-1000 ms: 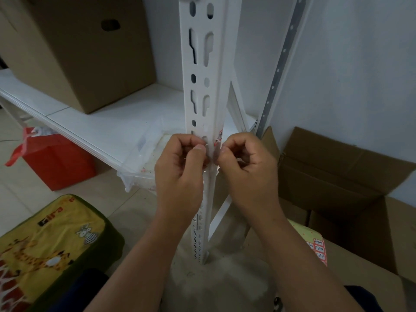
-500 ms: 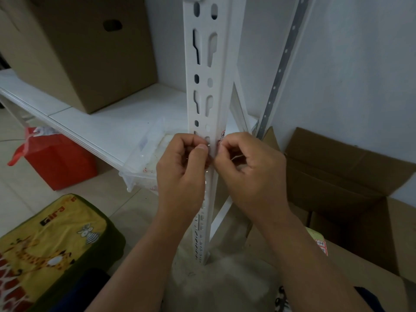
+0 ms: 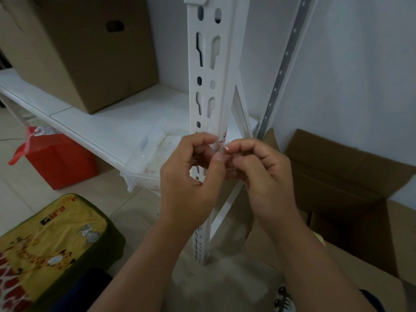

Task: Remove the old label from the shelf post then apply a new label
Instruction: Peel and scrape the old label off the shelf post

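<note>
A white slotted shelf post (image 3: 208, 70) stands upright in the middle of the view. A small white label with red and black print (image 3: 222, 140) sits on the post's right corner, just above my fingertips. My left hand (image 3: 191, 176) is curled in front of the post, thumb tip up against the label's lower edge. My right hand (image 3: 263, 174) is curled beside it, and its index finger and thumb meet at the label. How much of the label is stuck or lifted is hidden by my fingers.
A white shelf board (image 3: 90, 122) carries a large cardboard box (image 3: 85, 48) and a clear plastic tray (image 3: 155, 154). A red bag (image 3: 56, 158) and a yellow giraffe cushion (image 3: 45, 248) lie on the floor at left. An open cardboard box (image 3: 351, 183) stands at right.
Both hands stay at the same spot on the post. My left thumb has dropped a little and more of the printed label shows above my fingers.
</note>
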